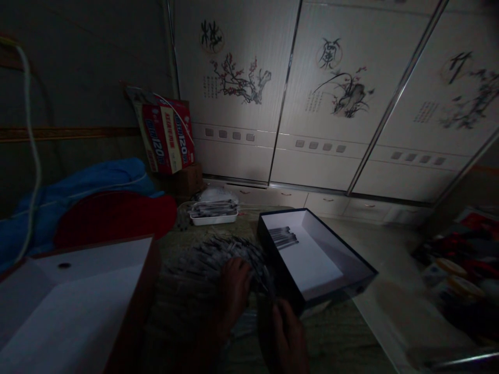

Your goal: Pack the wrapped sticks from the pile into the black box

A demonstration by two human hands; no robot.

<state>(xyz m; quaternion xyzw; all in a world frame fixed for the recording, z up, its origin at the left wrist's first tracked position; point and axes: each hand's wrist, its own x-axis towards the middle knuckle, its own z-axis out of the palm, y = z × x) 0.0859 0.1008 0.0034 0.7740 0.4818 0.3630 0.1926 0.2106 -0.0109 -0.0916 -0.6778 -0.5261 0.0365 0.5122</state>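
Note:
A heap of slim, dark, pen-like sticks (206,259) lies on the table in the middle of the head view. My left hand (235,285) rests at the right part of this heap, its fingers curled down; what lies under the fingertips is hidden. Lower and to the right, my right hand (288,332) has its thumb and fingers closed around the near end of a pen-like stick (270,287). Beside it stands an open dark-edged box (323,265) with a white inside, where several similar sticks (283,237) lie in a row. The light is dim.
A large open box (136,291) with a white inside stands at the left. Behind the heap is a white tray (214,220) of more sticks. Red cloth (117,218) and blue cloth (105,179) lie behind the left box, near a red printed bag (167,137). Cabinet doors (234,156) close off the back.

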